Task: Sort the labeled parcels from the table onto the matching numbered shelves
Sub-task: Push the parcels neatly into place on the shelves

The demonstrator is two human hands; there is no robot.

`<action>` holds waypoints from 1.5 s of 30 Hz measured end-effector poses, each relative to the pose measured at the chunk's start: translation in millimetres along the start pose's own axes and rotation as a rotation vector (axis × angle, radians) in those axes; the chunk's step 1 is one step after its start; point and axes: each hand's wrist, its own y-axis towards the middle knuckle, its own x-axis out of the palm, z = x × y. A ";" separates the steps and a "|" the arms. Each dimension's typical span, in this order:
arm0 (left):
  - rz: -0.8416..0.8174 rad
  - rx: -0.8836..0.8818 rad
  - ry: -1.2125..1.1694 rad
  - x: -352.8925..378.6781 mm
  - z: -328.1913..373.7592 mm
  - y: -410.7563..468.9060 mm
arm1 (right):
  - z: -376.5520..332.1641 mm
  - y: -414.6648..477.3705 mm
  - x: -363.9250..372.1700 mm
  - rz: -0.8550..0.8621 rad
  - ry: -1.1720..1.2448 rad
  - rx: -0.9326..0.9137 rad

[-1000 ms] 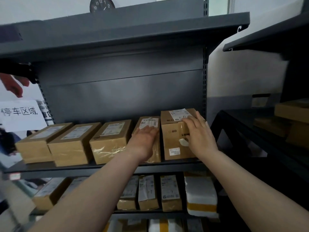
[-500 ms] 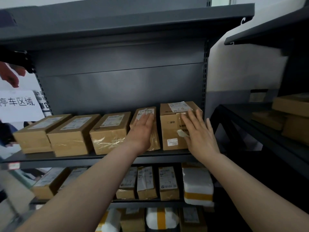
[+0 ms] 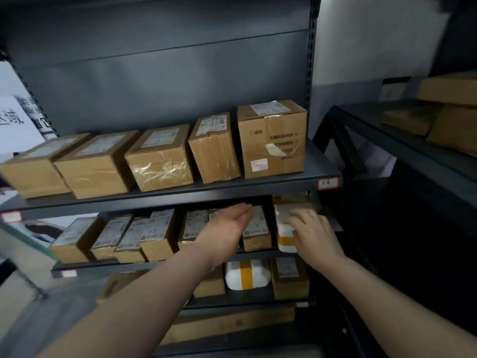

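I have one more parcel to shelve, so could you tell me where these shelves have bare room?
Only a narrow strip at the right end of the upper shelf, between the tall box and the upright. The middle shelf is crowded throughout.

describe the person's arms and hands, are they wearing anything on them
Both are bare. The left hand and right hand show no gloves, and no rings that I can make out. The left forearm and right forearm carry no sleeves, watch or bands as far as the frame shows.

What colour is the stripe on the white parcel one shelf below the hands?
Orange-yellow, a band round the white parcel, best in the head view.
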 end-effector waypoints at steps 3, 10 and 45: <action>-0.211 -0.120 -0.030 27.0 4.7 -2.4 | 1.4 -14.8 21.9 -0.139 -0.026 0.087; -0.538 -0.197 -0.079 62.6 15.5 13.0 | 0.4 -17.4 42.5 -0.395 -0.060 0.219; -0.395 -0.614 0.004 49.6 -131.3 -106.7 | -172.2 47.0 117.8 -0.418 0.093 -0.098</action>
